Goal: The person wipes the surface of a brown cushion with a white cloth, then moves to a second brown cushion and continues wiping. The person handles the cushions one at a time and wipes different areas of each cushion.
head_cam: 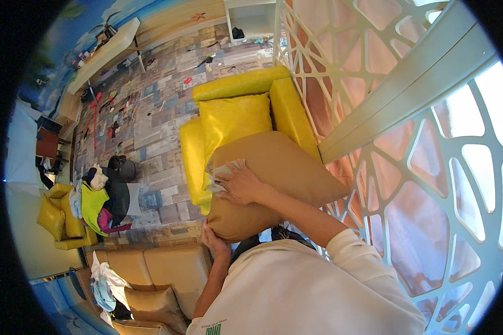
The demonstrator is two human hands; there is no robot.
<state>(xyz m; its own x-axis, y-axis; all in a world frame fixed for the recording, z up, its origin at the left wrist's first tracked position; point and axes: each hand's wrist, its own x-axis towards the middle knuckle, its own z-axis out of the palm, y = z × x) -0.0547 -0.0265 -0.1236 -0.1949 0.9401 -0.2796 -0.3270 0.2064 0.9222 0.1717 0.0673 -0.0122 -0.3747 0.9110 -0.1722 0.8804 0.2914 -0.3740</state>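
A tan-brown cushion [272,163] is held up in front of my body, over the front of a yellow armchair [293,113]. My left hand [217,240] grips its lower left corner. Pressed against the cushion's face, my right hand [243,184] holds a crumpled greyish-white cloth [222,173], partly hidden under the fingers. Behind the brown cushion, a yellow cushion [234,119] leans on the armchair's seat.
A white cut-out lattice screen [440,226] with a thick post [385,96] rises close on my right. Left stands a brown sofa [172,264] with clothes on it. Clothes cover a dark round table [117,197]. Small items litter the patchwork floor [163,134].
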